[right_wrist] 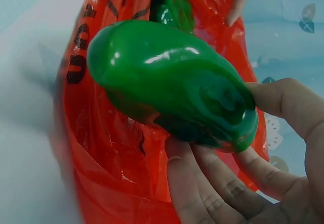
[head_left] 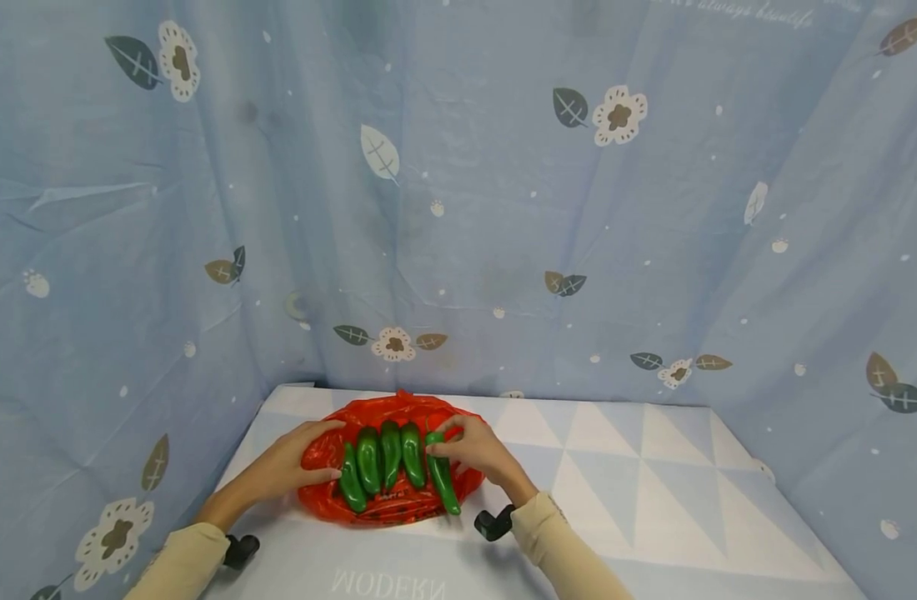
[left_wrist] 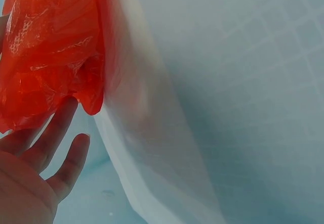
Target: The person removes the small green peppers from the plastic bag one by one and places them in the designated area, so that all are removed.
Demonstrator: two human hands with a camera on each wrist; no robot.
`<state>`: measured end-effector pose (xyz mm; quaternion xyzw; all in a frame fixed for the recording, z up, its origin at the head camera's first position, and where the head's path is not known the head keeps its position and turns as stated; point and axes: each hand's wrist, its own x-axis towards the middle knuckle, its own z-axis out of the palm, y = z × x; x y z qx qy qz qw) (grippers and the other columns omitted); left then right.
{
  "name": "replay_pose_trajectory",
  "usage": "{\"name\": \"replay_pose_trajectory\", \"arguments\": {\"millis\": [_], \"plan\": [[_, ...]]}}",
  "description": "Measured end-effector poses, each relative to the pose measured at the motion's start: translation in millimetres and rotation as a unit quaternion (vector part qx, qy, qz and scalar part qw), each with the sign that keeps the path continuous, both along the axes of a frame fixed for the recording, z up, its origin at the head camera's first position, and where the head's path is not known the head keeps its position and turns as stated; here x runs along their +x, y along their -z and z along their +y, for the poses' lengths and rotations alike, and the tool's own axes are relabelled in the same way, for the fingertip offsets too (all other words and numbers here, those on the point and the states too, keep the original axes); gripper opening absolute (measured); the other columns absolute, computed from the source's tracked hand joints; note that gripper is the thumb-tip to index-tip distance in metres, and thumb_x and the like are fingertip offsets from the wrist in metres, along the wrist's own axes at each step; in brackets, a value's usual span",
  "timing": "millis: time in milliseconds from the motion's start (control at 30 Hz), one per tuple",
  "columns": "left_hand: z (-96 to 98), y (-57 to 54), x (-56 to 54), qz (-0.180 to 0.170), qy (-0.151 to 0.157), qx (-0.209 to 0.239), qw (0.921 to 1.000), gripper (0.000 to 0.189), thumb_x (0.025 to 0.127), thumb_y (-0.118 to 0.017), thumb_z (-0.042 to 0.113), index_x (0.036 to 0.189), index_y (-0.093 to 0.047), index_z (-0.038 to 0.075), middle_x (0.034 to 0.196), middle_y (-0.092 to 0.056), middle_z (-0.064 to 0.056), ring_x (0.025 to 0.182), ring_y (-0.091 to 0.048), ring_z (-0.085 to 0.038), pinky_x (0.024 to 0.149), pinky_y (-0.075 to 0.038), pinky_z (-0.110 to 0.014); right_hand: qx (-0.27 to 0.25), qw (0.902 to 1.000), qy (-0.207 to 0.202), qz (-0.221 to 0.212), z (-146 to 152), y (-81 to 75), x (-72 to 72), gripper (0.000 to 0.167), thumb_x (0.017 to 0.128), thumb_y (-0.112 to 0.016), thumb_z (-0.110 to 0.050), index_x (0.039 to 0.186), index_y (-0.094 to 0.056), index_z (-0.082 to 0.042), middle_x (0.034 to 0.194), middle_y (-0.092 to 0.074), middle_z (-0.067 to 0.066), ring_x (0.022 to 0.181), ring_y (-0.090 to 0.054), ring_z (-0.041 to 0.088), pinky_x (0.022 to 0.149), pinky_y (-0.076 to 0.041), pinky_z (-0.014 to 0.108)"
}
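Several glossy green peppers (head_left: 390, 454) lie side by side in a row on a red plastic bag (head_left: 331, 508) spread on the table. At the right end of the row, my right hand (head_left: 469, 446) pinches one green pepper (right_wrist: 167, 82) between thumb and fingers near its stem end. That pepper slants across the bag's right part, its tip toward me. My left hand (head_left: 293, 458) is at the bag's left edge, one digit reaching beside the leftmost pepper (head_left: 351, 483). Its fingers (left_wrist: 53, 130) are spread and relaxed against the red plastic in the left wrist view.
The table (head_left: 601, 492) has a white and pale-blue triangle-patterned cover, with the word MODERN printed at the front. A blue curtain (head_left: 488, 208) with flowers and leaves hangs behind and at both sides. Black wrist devices (head_left: 494, 523) sit below both wrists.
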<state>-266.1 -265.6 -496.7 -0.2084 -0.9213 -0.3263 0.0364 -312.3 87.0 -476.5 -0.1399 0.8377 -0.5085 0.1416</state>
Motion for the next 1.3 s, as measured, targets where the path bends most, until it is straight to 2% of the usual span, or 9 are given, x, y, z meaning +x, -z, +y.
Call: {"name": "replay_pose_trajectory", "arguments": {"millis": [233,600,867,1133,1300], "plan": [[-1.4,5.2,-0.9,-0.013,-0.005,0.008,0.9999,0.077,0.085,-0.084,0.044,0.148,-0.052,0.013,0.142,-0.055,-0.020,0.129,-0.053,-0.044,0.100,-0.046,-0.070,0.012,0.9998,-0.013,0.005,5,-5.8,9.2,0.039,0.085,-0.085,-0.027,0.111,-0.066,-0.007,0.087,-0.070,0.006,0.073,-0.068,0.022,0.061,-0.061,0.038],[-2.6,9.2,-2.8,-0.013,-0.006,0.010,0.9999,0.081,0.085,-0.083,0.049,0.150,-0.050,0.015,0.143,-0.055,-0.018,0.130,-0.053,-0.043,0.101,-0.045,-0.069,0.027,0.9992,-0.015,0.023,23,-7.5,12.4,0.038,0.086,-0.083,-0.033,0.114,-0.067,-0.013,0.092,-0.071,0.003,0.078,-0.068,0.020,0.065,-0.060,0.040],[-5.1,8.6,-4.6,-0.009,-0.005,0.015,0.9998,0.081,0.085,-0.083,0.048,0.150,-0.050,0.014,0.142,-0.055,-0.019,0.128,-0.054,-0.043,0.100,-0.047,-0.068,0.008,0.9993,-0.013,0.034,37,-20.5,13.5,0.037,0.089,-0.080,-0.033,0.118,-0.067,-0.013,0.096,-0.071,0.005,0.079,-0.068,0.022,0.071,-0.061,0.055],[-5.3,8.5,-2.7,-0.005,-0.002,0.013,0.9999,0.081,0.085,-0.083,0.046,0.150,-0.050,0.013,0.142,-0.054,-0.020,0.129,-0.053,-0.045,0.100,-0.046,-0.069,-0.005,0.9996,0.005,0.026,48,-28.9,16.6,0.043,0.088,-0.082,-0.033,0.122,-0.066,-0.011,0.097,-0.070,0.008,0.079,-0.068,0.021,0.073,-0.061,0.056],[-5.0,7.7,-2.3,-0.004,-0.004,0.015,0.9999,0.081,0.085,-0.083,0.047,0.150,-0.050,0.012,0.143,-0.054,-0.020,0.129,-0.053,-0.044,0.100,-0.046,-0.068,-0.008,0.9988,0.032,0.037,57,-27.3,16.5,0.048,0.088,-0.082,-0.034,0.124,-0.065,-0.008,0.099,-0.070,0.009,0.079,-0.068,0.021,0.073,-0.062,0.052]]}}
